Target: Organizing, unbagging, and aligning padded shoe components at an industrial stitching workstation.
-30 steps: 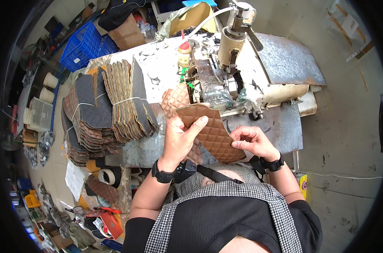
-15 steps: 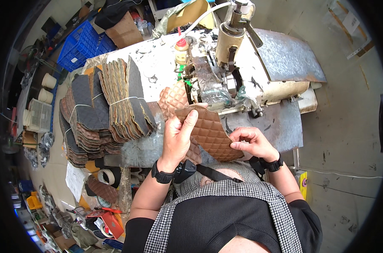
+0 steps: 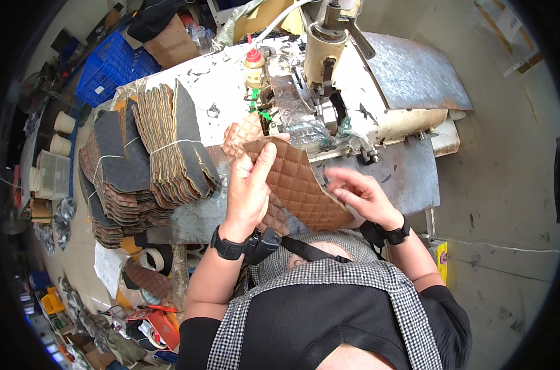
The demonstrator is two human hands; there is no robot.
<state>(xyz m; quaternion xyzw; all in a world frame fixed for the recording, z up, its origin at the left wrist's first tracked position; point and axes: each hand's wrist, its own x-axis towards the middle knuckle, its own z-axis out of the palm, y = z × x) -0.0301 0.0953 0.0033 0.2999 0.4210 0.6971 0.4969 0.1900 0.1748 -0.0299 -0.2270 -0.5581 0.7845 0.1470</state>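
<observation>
My left hand (image 3: 250, 188) grips the left edge of a brown quilted leather piece (image 3: 298, 185), thumb on top near its upper corner. At the piece's right edge my right hand (image 3: 361, 196) pinches it with the fingertips. The piece lies tilted in front of a worn sewing machine (image 3: 320, 92), its upper end close to the machine's needle area. A second, lighter quilted piece (image 3: 243, 132) pokes out behind it to the left.
Bundles of cut leather pieces (image 3: 144, 163) tied with string are stacked at the left of the metal-topped table (image 3: 409, 179). An oil bottle with a red cap (image 3: 253, 65) stands behind the machine. A blue crate (image 3: 110, 65) and floor clutter lie at the left.
Both hands have lifted the quilted piece closer to the sewing machine, and my left thumb has slid up toward its upper corner. The right hand has shifted along the right edge.
</observation>
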